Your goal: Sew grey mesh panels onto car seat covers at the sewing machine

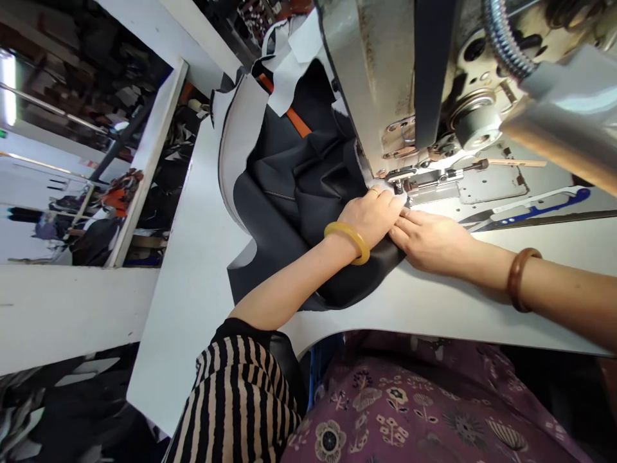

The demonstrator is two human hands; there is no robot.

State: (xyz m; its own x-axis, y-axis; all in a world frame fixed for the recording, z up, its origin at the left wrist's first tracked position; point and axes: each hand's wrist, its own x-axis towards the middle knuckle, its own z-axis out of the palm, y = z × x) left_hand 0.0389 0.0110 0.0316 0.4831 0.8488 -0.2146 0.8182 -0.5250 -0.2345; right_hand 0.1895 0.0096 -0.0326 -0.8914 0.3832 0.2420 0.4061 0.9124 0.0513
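Black leather-like material (279, 225) with pale backing lies bunched on the white table beside a sewing machine (366, 71). My left hand (373, 215), wearing a ring and a yellow bangle, presses on the material's edge close to the needle area (399, 183). Its fingers are bent together over the edge. My right hand (429, 239) meets it from the right, fingers closed on the same edge just in front of the presser foot. The fingertips of both hands and the seam under them are partly hidden. An orange strip (299, 122) shows among the folds.
Blue-handled scissors (544, 207) lie on the machine bed to the right of my hands. The white table (187, 308) curves inward at my body. Scraps of dark material (87, 399) are heaped at lower left, past the table edge. A lamp-like grey tube (569, 122) overhangs the right.
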